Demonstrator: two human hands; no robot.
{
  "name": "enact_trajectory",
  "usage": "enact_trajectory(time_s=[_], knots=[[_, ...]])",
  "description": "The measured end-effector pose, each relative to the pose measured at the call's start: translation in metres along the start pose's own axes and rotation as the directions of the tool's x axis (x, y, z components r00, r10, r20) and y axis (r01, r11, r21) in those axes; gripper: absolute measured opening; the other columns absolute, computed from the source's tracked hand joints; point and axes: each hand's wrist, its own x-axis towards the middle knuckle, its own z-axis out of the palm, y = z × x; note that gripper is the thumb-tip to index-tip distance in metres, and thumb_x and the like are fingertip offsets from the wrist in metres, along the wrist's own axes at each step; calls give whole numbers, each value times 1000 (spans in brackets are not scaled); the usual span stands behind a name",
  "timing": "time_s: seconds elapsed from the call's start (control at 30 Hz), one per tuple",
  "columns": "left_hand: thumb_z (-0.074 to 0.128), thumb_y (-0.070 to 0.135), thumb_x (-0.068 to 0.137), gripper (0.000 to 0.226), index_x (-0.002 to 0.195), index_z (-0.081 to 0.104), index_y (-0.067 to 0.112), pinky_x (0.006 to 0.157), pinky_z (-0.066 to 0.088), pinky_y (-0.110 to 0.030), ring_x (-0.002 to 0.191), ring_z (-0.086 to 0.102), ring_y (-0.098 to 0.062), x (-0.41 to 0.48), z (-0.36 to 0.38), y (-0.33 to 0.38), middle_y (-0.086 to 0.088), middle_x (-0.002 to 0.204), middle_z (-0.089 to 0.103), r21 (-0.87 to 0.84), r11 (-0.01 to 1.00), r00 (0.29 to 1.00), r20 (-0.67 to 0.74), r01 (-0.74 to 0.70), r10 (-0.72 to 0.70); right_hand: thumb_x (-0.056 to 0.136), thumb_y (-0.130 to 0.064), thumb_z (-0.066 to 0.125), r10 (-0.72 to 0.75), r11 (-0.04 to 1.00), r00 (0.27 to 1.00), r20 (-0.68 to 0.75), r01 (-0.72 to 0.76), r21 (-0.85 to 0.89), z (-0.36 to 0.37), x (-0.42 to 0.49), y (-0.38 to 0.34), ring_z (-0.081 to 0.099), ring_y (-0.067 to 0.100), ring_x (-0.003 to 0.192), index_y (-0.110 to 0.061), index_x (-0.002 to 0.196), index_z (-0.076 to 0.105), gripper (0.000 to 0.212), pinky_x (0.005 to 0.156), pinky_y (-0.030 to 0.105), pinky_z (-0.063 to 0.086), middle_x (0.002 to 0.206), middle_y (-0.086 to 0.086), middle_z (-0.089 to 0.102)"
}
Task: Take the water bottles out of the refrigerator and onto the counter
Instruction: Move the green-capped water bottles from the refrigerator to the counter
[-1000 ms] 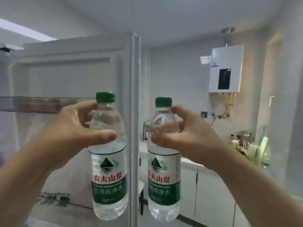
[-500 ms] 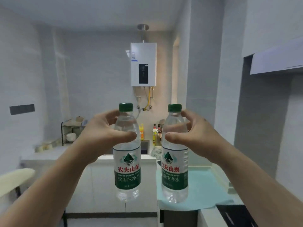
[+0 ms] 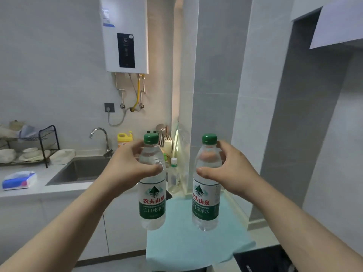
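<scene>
I hold two clear water bottles with green caps and green-and-white labels, both upright. My left hand [image 3: 128,167] grips the upper body of the left bottle [image 3: 152,195]. My right hand [image 3: 233,171] grips the upper body of the right bottle [image 3: 206,201]. Both bottles hang in the air above the near end of a counter section covered with a light teal cloth [image 3: 188,244]. The refrigerator is out of view.
A steel sink [image 3: 82,169] with a tap [image 3: 100,134] lies to the left, with a dish rack [image 3: 27,148] and a tissue pack [image 3: 19,179] on the white counter. A yellow jug [image 3: 124,138], a knife block [image 3: 167,143] and a small bottle [image 3: 173,173] stand at the back corner. A dark hob [image 3: 263,260] lies bottom right.
The view has swung from the open refrigerator door toward the kitchen counter and tilted down. Both bottles stayed in my hands and now hang over the teal cloth, closer to the counter.
</scene>
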Motion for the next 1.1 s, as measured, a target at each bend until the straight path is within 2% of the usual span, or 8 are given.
enact_trajectory(time_s=[0.1, 0.27, 0.37, 0.5, 0.63, 0.7, 0.97, 1.1], knots=[[81, 37, 51, 49, 98, 68, 45, 68, 55, -25, 78, 72, -3, 43, 28, -47, 17, 92, 74, 24, 999, 999, -2, 42, -42, 67, -34, 85, 61, 998, 998, -21, -61, 10, 16, 46, 45, 65, 15, 106, -35, 118, 59, 58, 91, 47, 56, 115, -9, 69], [84, 24, 60, 53, 103, 61, 47, 71, 57, -30, 82, 69, -6, 103, 79, -130, 12, 102, 70, 88, 991, 995, -6, 102, -101, 66, -34, 85, 164, 986, 986, -16, -164, 22, 46, 116, 127, 67, 15, 102, -32, 114, 61, 54, 89, 43, 58, 115, -7, 70], [85, 22, 62, 60, 113, 58, 40, 72, 57, -31, 89, 65, -8, 130, 110, -184, 13, 103, 67, 140, 978, 988, -13, 156, -156, 66, -31, 86, 198, 980, 980, 10, -198, 16, 69, 157, 179, 68, 11, 95, -33, 111, 60, 52, 77, 33, 58, 107, -12, 70], [81, 23, 61, 54, 97, 57, 55, 64, 49, -16, 88, 65, 3, 159, 138, -261, 24, 88, 68, 161, 959, 972, -12, 233, -234, 64, -31, 86, 244, 970, 967, 73, -245, 5, 114, 212, 249, 68, 6, 88, -35, 107, 58, 52, 68, 24, 55, 99, -14, 70], [71, 34, 56, 56, 94, 52, 70, 52, 43, -1, 88, 55, 26, 186, 157, -327, 49, 93, 59, 166, 949, 961, 25, 269, -276, 59, -35, 82, 297, 954, 949, 103, -299, 10, 169, 256, 313, 66, -7, 78, -44, 98, 57, 47, 62, 14, 49, 89, -20, 71], [71, 40, 54, 52, 93, 53, 68, 53, 44, -1, 88, 56, 24, 199, 164, -360, 46, 94, 61, 142, 942, 949, 36, 305, -313, 59, -35, 82, 320, 947, 939, 130, -321, -10, 196, 274, 339, 64, -7, 78, -44, 93, 54, 45, 60, 13, 47, 89, -19, 69], [75, 33, 55, 51, 92, 55, 63, 67, 43, -1, 90, 60, 13, 218, 181, -445, 36, 98, 63, 158, 922, 925, 93, 352, -369, 59, -34, 81, 369, 929, 918, 146, -360, -82, 251, 300, 392, 65, 2, 84, -39, 94, 54, 44, 72, 26, 55, 91, -15, 68], [76, 34, 54, 54, 92, 53, 65, 68, 43, -2, 92, 59, 11, 221, 185, -461, 32, 102, 61, 161, 922, 922, 106, 353, -371, 63, -29, 84, 368, 929, 915, 165, -354, -107, 256, 301, 406, 64, 0, 85, -38, 103, 56, 49, 67, 19, 51, 92, -15, 68]])
